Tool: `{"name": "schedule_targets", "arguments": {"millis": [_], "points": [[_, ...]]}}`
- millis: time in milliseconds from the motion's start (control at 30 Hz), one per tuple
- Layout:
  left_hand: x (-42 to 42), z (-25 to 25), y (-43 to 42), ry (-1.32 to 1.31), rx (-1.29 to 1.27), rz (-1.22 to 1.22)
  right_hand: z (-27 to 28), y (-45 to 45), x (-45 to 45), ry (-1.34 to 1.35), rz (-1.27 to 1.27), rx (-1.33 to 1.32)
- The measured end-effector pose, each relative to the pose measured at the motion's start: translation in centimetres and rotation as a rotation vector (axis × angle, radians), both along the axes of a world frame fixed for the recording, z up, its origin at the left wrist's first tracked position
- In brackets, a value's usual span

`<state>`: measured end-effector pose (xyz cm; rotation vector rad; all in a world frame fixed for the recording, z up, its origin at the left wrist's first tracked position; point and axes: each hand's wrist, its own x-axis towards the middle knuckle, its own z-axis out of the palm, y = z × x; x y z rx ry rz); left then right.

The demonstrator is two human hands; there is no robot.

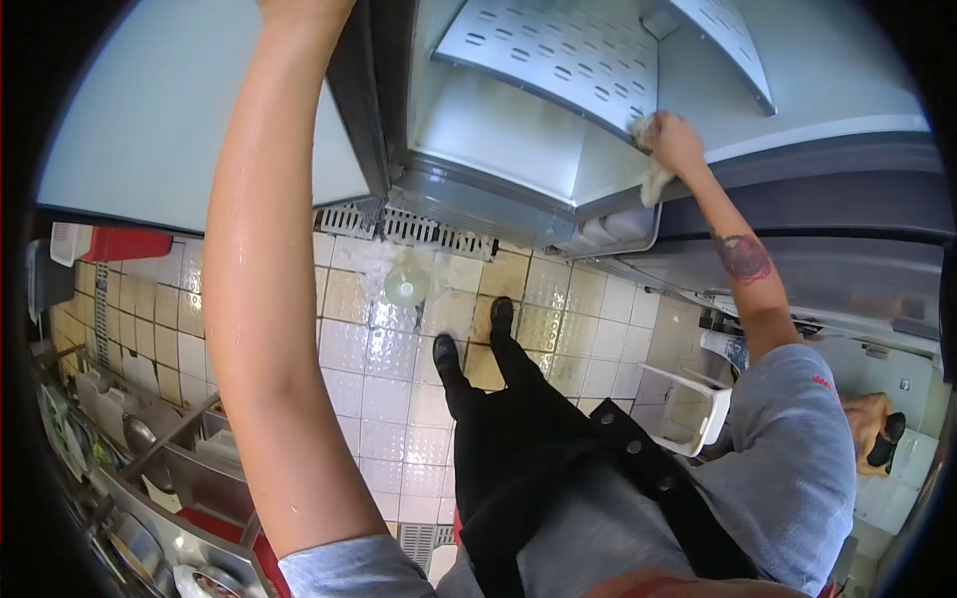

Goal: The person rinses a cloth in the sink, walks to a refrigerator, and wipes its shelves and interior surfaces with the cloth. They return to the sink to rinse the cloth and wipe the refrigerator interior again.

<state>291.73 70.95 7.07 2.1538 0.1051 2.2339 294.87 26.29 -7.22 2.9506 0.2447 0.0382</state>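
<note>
My right hand (680, 146) is closed around a pale, crumpled cloth (653, 184). Part of the cloth presses against the front right corner of a perforated metal shelf (558, 55), and a loose end hangs below my fingers. That shelf sits inside an open steel cabinet that looks like a fridge, with a second slotted shelf (733, 45) to its right. My left forearm, wet with drops, stretches up beside the open cabinet door (140, 130). The left hand itself lies beyond the top edge of the view.
On the wet tiled floor (389, 349) stands a pale round container (406, 285), close to a drain grate (439, 231) and my shoes. A white plastic chair (703, 419) is at the right, with another person (872, 434) behind. Metal racks with kitchenware (140, 434) line the left.
</note>
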Motion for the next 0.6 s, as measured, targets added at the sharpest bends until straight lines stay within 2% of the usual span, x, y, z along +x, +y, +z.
{"name": "schedule_targets", "arguments": {"millis": [33,133,233,267,300,333,433,533,600], "points": [[0.2,0.0,0.2,0.002,0.006,0.014,0.6,0.9,0.9,-0.198,-0.022,0.141],[-0.1,0.0,-0.3,0.045,0.027,-0.013,-1.9,-0.1,4.9,-0.27,0.018,0.232],[-0.8,-0.1,-0.5,0.151,-0.007,-0.021,-13.4,-3.0,9.2,-0.258,-0.225,0.025],[-0.7,0.0,-0.7,0.199,-0.016,-0.005,-12.1,-1.2,9.9,-0.185,-0.295,0.068],[0.2,-0.6,1.3,0.202,0.148,0.068,-8.4,1.6,8.9,-0.103,-0.365,0.103],[0.5,-0.9,1.4,0.212,0.167,0.054,-6.7,3.1,8.6,-0.016,-0.438,0.136],[-0.2,-0.4,1.3,0.255,0.227,0.082,-8.6,0.5,17.5,-0.174,-0.295,0.154],[-0.2,-0.4,1.5,0.237,0.265,0.118,-5.9,3.2,22.6,-0.192,-0.178,0.401],[0.1,-0.2,1.4,0.226,0.296,0.125,-6.1,5.3,26.1,-0.225,-0.118,0.489]]}}
